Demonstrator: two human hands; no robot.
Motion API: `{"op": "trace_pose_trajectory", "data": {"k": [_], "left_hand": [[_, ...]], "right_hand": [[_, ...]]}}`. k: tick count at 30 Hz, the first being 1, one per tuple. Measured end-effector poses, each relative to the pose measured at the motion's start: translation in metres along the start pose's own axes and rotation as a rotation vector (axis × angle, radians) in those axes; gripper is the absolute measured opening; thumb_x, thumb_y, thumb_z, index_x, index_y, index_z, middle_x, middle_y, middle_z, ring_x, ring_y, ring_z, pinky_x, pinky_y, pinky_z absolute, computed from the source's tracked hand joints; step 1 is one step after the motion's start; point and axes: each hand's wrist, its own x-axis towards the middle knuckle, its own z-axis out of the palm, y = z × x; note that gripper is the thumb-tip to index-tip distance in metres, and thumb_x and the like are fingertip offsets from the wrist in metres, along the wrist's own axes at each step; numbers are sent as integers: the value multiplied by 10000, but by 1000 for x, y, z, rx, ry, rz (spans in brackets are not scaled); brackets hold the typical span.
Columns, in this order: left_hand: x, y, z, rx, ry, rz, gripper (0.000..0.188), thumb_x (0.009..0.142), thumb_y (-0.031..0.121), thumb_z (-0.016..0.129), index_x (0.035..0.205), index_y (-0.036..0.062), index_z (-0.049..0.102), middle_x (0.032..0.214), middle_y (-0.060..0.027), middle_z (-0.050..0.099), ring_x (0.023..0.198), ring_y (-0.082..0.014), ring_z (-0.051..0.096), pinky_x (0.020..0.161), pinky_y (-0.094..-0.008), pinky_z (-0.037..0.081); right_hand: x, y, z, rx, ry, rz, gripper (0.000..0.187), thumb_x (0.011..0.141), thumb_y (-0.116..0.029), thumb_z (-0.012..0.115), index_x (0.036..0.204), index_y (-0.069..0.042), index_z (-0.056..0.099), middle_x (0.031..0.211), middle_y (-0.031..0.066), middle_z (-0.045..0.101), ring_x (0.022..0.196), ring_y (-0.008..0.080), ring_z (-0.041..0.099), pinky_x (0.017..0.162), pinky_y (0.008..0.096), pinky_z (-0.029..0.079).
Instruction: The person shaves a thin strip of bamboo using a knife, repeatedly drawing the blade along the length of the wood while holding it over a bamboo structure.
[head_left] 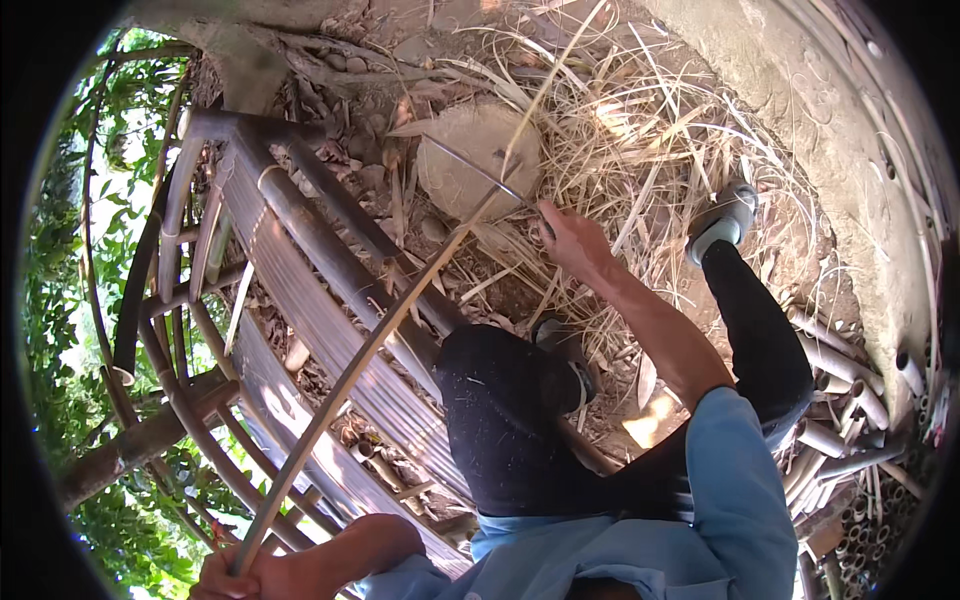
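Long bamboo strip (375,346) runs diag. across view, long axis 7 to 1 o'clock: near end in L hand (245,575) at 7, far end pointing to 1 & off the top edge, looking thinner & paler that way. L fingers curled shut round strip, hand partly cut off at bottom edge. R hand (575,240), at 2 from centre, has fingers wrapped round handle of a knife (465,163); thin blade, tip pointing approx 10. Blade crosses strip over round block (450,180) at 12; can't tell if the edge touches strip. Pale shavings (655,120) lie thick at 1, btwn block & wall (800,110). Slats (310,310) at 9 w/ dark poles alongside, greenery (60,300) beyond. Person wears black trousers (510,430) & blue shirt (735,470); L knee just R of strip. One shoe (735,205) at 2, by shavings. Cut tubes (840,360) piled at 4.
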Motion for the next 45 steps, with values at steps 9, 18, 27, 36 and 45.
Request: {"op": "trace_pose_trajectory", "data": {"k": [9,18,27,36,45], "left_hand": [[37,-14,-21,176,-152,-84,379,1093,376,397,841,130,538,661,50,474,563,-81,467,495,-233,396],[-111,-248,63,666,-253,-427,319,1042,167,569,1337,57,517,987,-62,569,935,-182,582,838,-365,495],[-18,-191,38,719,-104,-377,307,1077,261,521,1294,45,544,871,-43,495,736,-140,478,644,-341,436],[-24,-47,8,412,-196,-693,257,954,103,694,1170,-36,703,764,39,641,660,-25,488,573,-221,396],[-119,-1,26,138,-326,-1072,222,950,43,670,1149,-39,722,842,43,668,686,-15,514,581,-216,373]], "right_hand": [[15,111,72,63,83,149,374,983,-250,615,1312,-94,533,855,206,668,737,384,663,651,517,515],[-4,24,-31,163,379,227,424,877,-368,773,1169,-79,669,888,151,718,802,336,713,702,439,553],[-66,-31,-212,191,693,126,214,910,-203,745,957,-9,668,688,10,595,579,99,501,540,284,429],[-133,-202,-277,328,541,125,423,1012,-448,615,1032,-35,705,682,45,585,585,168,510,554,381,412],[-178,-280,-256,-363,169,-156,674,939,-692,567,890,-36,717,592,190,637,601,382,690,605,501,548]]}}
